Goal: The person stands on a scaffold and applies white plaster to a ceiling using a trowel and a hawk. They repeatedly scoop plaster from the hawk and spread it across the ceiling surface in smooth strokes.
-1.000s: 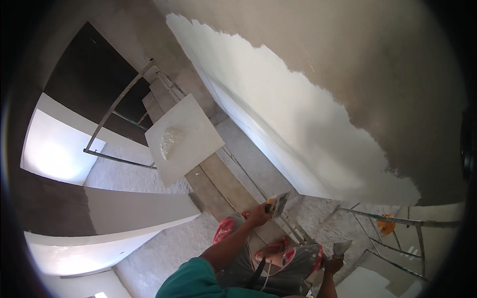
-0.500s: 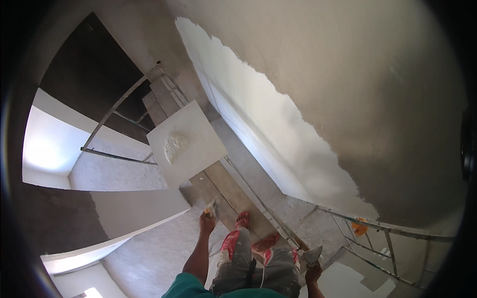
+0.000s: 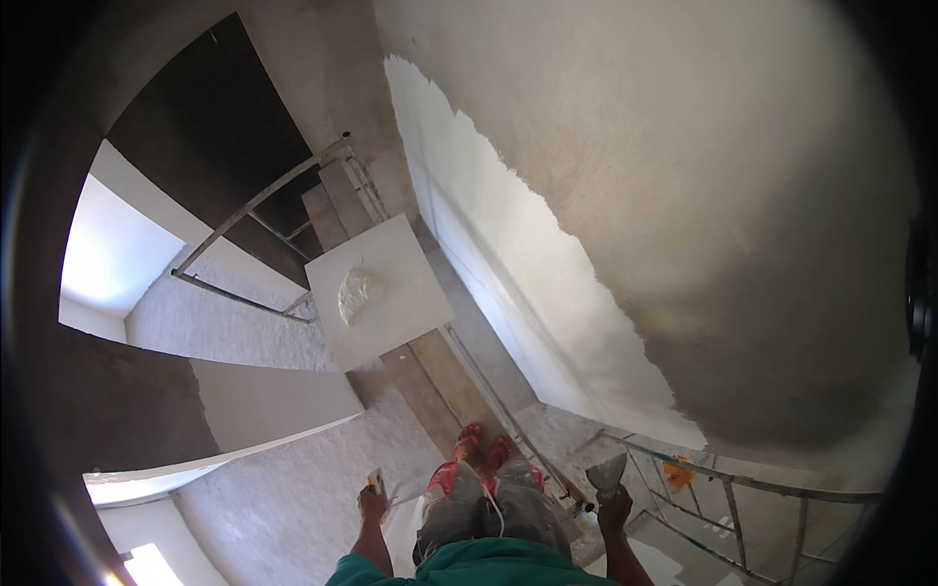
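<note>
Down at the lower left, my left hand (image 3: 372, 503) is closed around the yellow-orange handle of a trowel (image 3: 382, 482); its blade shows only as a thin, slightly blurred sliver. My right hand (image 3: 614, 510) grips a putty knife (image 3: 607, 474) with a broad grey blade pointing up and away. Ahead of my feet, a square white board (image 3: 415, 262) rests across the planks and carries a mound of white putty (image 3: 360, 293). To the right rises a wall (image 3: 684, 186), bare grey-brown above, with a ragged-edged white coated area (image 3: 528, 254) lower down.
I stand on narrow scaffold planks (image 3: 440, 386), with the floor (image 3: 274, 488) well below on the left. Metal scaffold rails (image 3: 244, 210) stand beyond the board, and another frame (image 3: 733, 508) is at the lower right. An orange object (image 3: 677, 474) is near that frame.
My left hand has drawn back toward me with the trowel. The right hand has risen, lifting the putty knife. My feet have come closer together, and the view has shifted.
</note>
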Tool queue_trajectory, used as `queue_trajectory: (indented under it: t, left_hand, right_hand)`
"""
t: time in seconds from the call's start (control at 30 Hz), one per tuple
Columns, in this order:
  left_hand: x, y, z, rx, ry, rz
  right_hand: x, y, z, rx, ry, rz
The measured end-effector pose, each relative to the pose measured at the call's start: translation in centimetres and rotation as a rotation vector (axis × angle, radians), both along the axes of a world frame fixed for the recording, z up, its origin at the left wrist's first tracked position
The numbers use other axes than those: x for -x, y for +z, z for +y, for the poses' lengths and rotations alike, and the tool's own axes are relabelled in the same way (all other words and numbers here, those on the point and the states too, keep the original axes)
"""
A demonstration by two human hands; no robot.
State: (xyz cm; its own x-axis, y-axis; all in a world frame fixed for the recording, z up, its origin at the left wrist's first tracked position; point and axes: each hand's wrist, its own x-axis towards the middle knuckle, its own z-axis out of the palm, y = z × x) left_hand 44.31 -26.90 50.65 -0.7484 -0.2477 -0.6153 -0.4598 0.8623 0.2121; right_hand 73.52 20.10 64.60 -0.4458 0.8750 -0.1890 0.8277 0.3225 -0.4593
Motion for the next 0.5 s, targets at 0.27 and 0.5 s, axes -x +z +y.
queue_trajectory:
  t: [0.27, 0.5]
  left_hand:
    - [-1.7, -3.4, -0.1, 0.044, -0.322, 0.023]
    - [11.1, -2.2, 15.8, -0.093, -0.639, 0.062]
  right_hand:
    - [5.3, 10.3, 7.9, -0.137, 0.141, -0.013]
    - [9.9, 25.9, 15.6, -0.285, 0.213, 0.005]
